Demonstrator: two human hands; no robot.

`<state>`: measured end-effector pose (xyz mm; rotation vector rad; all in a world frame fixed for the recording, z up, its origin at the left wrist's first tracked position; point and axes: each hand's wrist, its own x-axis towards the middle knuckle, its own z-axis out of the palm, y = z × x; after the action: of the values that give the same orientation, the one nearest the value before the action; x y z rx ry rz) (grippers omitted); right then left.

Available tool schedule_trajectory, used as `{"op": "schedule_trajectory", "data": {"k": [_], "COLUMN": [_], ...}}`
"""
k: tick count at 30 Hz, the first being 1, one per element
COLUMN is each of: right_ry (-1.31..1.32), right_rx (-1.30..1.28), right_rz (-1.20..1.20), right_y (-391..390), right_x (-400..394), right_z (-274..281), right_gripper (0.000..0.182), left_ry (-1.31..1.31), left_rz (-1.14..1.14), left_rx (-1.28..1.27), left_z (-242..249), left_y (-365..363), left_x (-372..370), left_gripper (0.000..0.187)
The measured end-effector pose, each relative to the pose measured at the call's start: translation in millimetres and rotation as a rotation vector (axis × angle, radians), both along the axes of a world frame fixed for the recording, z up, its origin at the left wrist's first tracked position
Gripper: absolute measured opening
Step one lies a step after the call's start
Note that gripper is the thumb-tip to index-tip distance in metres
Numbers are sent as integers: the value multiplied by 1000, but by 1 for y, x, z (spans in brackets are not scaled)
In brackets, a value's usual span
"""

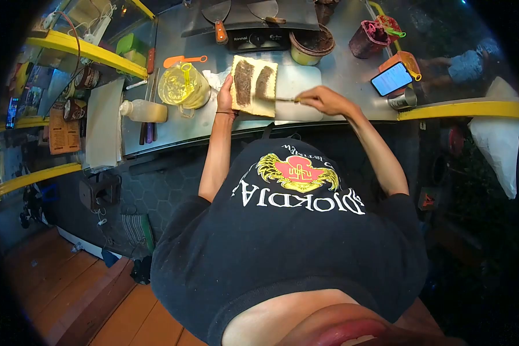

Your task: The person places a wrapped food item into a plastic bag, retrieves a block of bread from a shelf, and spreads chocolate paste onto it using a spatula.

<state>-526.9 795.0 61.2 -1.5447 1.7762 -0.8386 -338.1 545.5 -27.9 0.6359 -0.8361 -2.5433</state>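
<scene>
At twelve o'clock, my left hand grips squarish, soft bread with two grainy brown bands; apart, my right hand pinches a thin spreader. Eleven: clear, yellow-smeared jug. One: brown-smeared tub.

Metal counter with jug, bottle, orange spatula

On counter: bottle left of pitcher, tub right of stove, phone farther right.
</scene>
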Motion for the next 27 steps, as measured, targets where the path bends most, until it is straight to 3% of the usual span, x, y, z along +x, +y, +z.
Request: {"op": "schedule_trajectory", "data": {"k": [1, 6, 8, 10, 11, 13, 15, 16, 18, 19, 21, 25, 27], "right_ry": [-29, -80, 207, 366, 371, 298, 65, 79, 10, 20, -267, -315, -332], "right_rx": [59, 94, 22, 144, 75, -50, -85, -100, -151, -165, -318, -312, -225], "right_rz": [104, -42, -226, -42, 44, -6, -202, -204, -540, -539, -749, -822, -850], "right_y": [7, 17, 22, 29, 32, 40, 46, 50, 58, 60, 59, 47, 35], "right_x": [6, 11, 26, 47, 51, 48, 34, 24, -2, -14, -34, -65, -78], "right_z": [3, 13, 8, 22, 31, 45, 57, 60, 63, 64, 59, 46, 35], "right_gripper": [27, 28, 30, 33, 29, 20, 18, 18, 22, 22, 28, 30, 30], "left_ry": [-11, -31, 11, 12, 49, 54, 98, 109, 99, 79, -1, -62, -122], "left_rz": [16, 66, 19, 66, 60, 8, -31, -37, -37, -32, 2, -41, -34], "left_rx": [-25, -44, 135, 141, 175, 246, 246, 228, 182, 157, 2, -188, -414], "left_z": [-1, -12, -22, -8, -13, -18, -11, -14, -14, -6, 9, 20, 15], "left_y": [0, 3, -2, 7, 7, 5, 7, 6, 6, 10, 20, 29, 30], "left_x": [0, 4, 1, 1, 1, 2, 5, 5, 4, 4, 3, -4, -9], "left_gripper": [39, 40, 42, 44, 45, 46, 46, 46, 45, 44, 46, 51, 54]}}
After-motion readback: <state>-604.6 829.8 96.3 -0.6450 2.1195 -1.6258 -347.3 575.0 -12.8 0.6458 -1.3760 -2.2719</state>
